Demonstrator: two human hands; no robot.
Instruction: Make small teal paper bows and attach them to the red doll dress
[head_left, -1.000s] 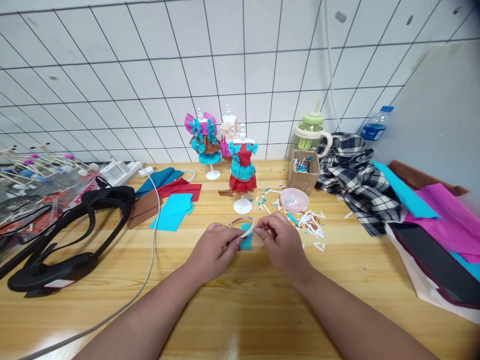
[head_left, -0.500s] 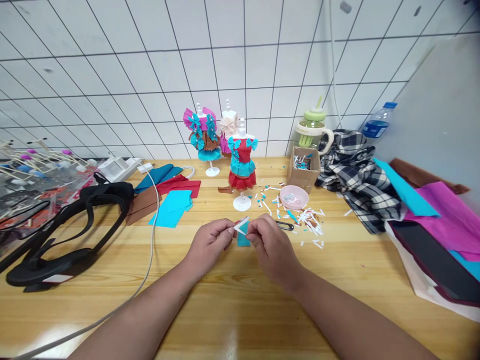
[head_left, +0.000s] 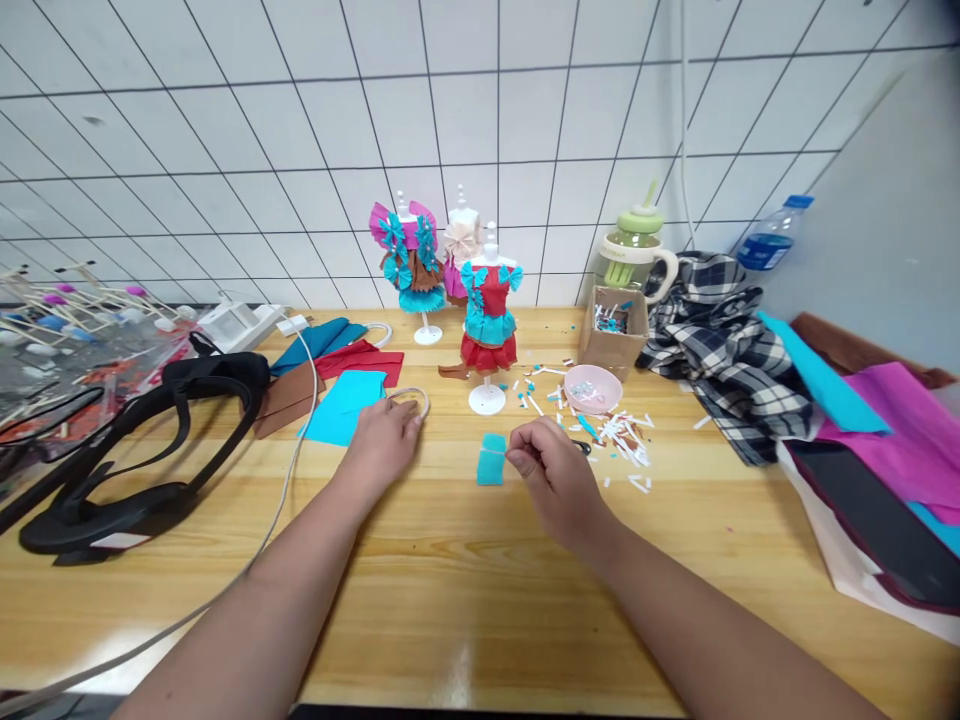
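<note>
My right hand [head_left: 551, 480] is closed in a pinch at the right side of a small turquoise paper piece [head_left: 491, 468]. A thin pale strip [head_left: 492, 451] runs from its fingertips across that piece. My left hand [head_left: 382, 440] is curled at the right edge of a larger bright blue paper sheet [head_left: 341, 405]. A thin white ring [head_left: 424, 398], like a tape roll, shows behind its fingers and appears to be held; the fingers partly hide it. Straight ahead stands a small dress form [head_left: 487, 320] in a red and turquoise paper dress.
Two more dressed forms [head_left: 420, 265] stand behind. White scraps [head_left: 626, 438] lie around a pink dish [head_left: 594, 388]; a small box [head_left: 615, 340] and a lidded cup [head_left: 634, 250] are beyond. Checked cloth [head_left: 712, 330] and a phone [head_left: 877, 515] lie right. A black headset-like frame [head_left: 217, 430] and cable [head_left: 289, 520] lie left.
My left hand has moved left and away, toward the blue sheet, and the white ring now shows there. The folded white strip between my hands is gone from view; my right hand stays pinched.
</note>
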